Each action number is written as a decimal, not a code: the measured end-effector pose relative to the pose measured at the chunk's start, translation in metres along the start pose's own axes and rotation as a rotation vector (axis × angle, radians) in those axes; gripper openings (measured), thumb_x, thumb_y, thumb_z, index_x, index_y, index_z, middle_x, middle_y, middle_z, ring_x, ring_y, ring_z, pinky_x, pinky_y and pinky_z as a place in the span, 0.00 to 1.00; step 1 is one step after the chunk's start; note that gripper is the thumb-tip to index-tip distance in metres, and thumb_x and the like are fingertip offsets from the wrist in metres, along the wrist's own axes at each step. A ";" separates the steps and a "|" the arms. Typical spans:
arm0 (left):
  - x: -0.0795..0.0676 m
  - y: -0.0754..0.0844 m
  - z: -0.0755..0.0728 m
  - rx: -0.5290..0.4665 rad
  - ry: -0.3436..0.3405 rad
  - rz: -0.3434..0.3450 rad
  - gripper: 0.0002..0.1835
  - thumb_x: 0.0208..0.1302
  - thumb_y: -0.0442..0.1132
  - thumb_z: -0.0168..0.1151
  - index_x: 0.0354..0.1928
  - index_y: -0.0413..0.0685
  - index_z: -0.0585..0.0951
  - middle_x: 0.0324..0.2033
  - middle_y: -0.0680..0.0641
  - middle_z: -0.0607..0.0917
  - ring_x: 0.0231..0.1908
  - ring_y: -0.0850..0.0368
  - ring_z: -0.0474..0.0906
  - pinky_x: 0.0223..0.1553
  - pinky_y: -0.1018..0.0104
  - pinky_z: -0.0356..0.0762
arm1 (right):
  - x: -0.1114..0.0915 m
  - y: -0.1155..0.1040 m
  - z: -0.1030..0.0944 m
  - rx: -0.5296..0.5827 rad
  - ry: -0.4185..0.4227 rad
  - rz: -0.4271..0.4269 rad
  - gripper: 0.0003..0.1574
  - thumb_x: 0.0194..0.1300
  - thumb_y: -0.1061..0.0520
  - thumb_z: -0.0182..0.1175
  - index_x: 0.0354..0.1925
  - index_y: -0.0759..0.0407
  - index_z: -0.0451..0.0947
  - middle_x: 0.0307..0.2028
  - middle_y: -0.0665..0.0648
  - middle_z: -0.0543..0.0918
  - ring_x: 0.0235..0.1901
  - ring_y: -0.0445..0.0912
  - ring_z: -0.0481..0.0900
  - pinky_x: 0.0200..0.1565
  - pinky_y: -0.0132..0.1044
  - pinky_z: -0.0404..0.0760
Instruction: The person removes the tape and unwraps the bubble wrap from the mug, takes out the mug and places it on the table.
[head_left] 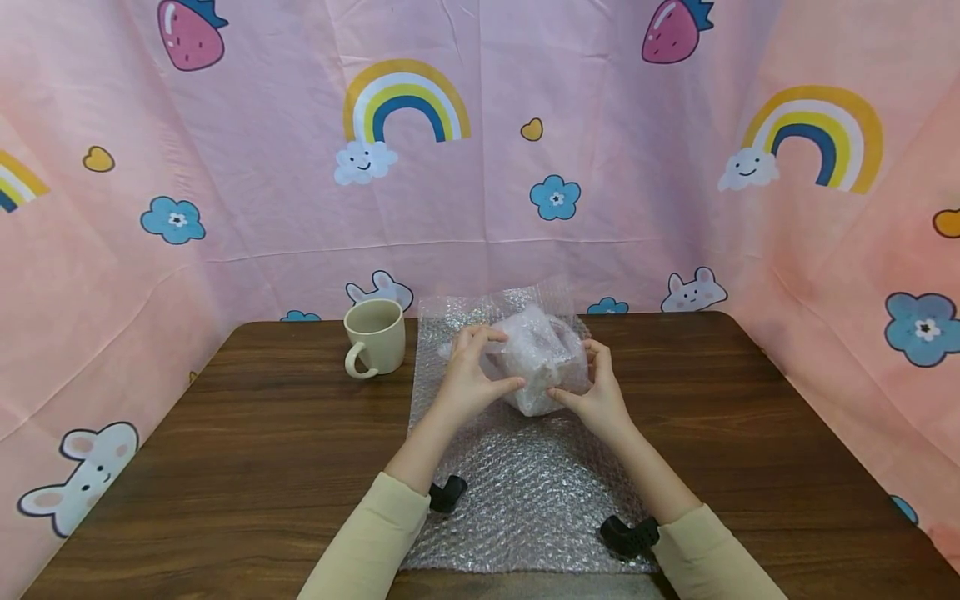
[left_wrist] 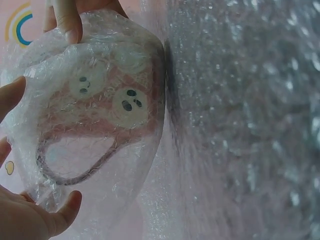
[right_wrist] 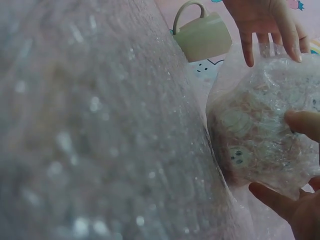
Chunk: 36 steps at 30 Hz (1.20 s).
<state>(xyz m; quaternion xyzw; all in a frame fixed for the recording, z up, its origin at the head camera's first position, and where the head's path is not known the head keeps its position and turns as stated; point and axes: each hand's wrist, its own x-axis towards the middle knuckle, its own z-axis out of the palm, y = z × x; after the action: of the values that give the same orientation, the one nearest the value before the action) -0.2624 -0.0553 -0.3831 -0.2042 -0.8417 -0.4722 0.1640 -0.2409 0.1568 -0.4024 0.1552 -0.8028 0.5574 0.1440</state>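
Note:
A mug wrapped in bubble wrap point(head_left: 542, 367) stands on a flat sheet of bubble wrap point(head_left: 517, 500). Through the crinkled layers in the left wrist view, the wrapped mug point(left_wrist: 100, 100) shows a pinkish body, pale round faces and a looped handle. My left hand point(head_left: 471, 371) holds its left side, thumb at the front and fingers toward the top. On the opposite side my right hand point(head_left: 600, 396) grips the wrapping, with thumb low in front. The right wrist view shows the wrapped mug point(right_wrist: 265, 125) between both hands, its base near the sheet.
A cream mug point(head_left: 378, 337) stands left of the sheet, its handle toward the front left. The sheet lies on a dark wooden table point(head_left: 262, 467). Behind the table hangs a pink printed cloth point(head_left: 487, 200). Black wrist devices point(head_left: 628, 537) sit at the sleeves.

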 end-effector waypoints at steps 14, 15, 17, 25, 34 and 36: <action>0.001 -0.008 0.001 -0.003 -0.023 -0.025 0.32 0.46 0.42 0.79 0.53 0.50 0.73 0.59 0.43 0.65 0.60 0.45 0.61 0.54 0.44 0.67 | 0.008 0.019 0.001 -0.048 -0.047 0.089 0.54 0.53 0.63 0.72 0.66 0.59 0.47 0.54 0.68 0.62 0.55 0.62 0.66 0.57 0.61 0.63; 0.002 -0.009 0.001 -0.002 -0.026 -0.027 0.32 0.46 0.42 0.79 0.53 0.50 0.73 0.59 0.43 0.65 0.60 0.46 0.61 0.55 0.44 0.66 | 0.009 0.021 0.001 -0.052 -0.048 0.088 0.54 0.53 0.63 0.72 0.66 0.59 0.47 0.54 0.68 0.63 0.55 0.61 0.66 0.57 0.60 0.64; 0.002 -0.010 0.001 -0.004 -0.031 -0.027 0.32 0.46 0.43 0.78 0.53 0.50 0.72 0.59 0.43 0.64 0.60 0.46 0.61 0.55 0.43 0.66 | 0.009 0.022 0.001 -0.054 -0.052 0.086 0.54 0.53 0.62 0.73 0.66 0.58 0.48 0.54 0.67 0.64 0.53 0.60 0.68 0.54 0.59 0.68; 0.001 -0.014 -0.002 0.004 -0.068 -0.045 0.33 0.48 0.44 0.77 0.55 0.52 0.70 0.60 0.43 0.63 0.60 0.43 0.62 0.54 0.42 0.67 | 0.009 0.020 0.001 -0.056 -0.066 0.082 0.55 0.53 0.62 0.73 0.67 0.55 0.49 0.55 0.67 0.66 0.52 0.61 0.71 0.48 0.57 0.74; 0.001 -0.016 -0.005 0.051 -0.076 -0.039 0.35 0.48 0.47 0.77 0.56 0.53 0.69 0.58 0.44 0.64 0.56 0.44 0.65 0.51 0.44 0.70 | 0.008 0.018 0.001 -0.109 -0.076 0.076 0.54 0.53 0.58 0.73 0.68 0.54 0.49 0.57 0.68 0.66 0.55 0.61 0.70 0.48 0.59 0.73; 0.001 -0.015 -0.006 0.067 -0.079 -0.045 0.35 0.48 0.48 0.77 0.56 0.53 0.69 0.58 0.45 0.64 0.55 0.45 0.65 0.50 0.45 0.70 | 0.008 0.019 0.000 -0.116 -0.082 0.073 0.54 0.54 0.57 0.72 0.68 0.54 0.49 0.59 0.68 0.66 0.56 0.62 0.68 0.49 0.60 0.73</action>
<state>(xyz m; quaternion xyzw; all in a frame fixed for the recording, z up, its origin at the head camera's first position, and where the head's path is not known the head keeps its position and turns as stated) -0.2705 -0.0672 -0.3906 -0.1984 -0.8671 -0.4391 0.1266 -0.2561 0.1625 -0.4150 0.1399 -0.8441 0.5079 0.0996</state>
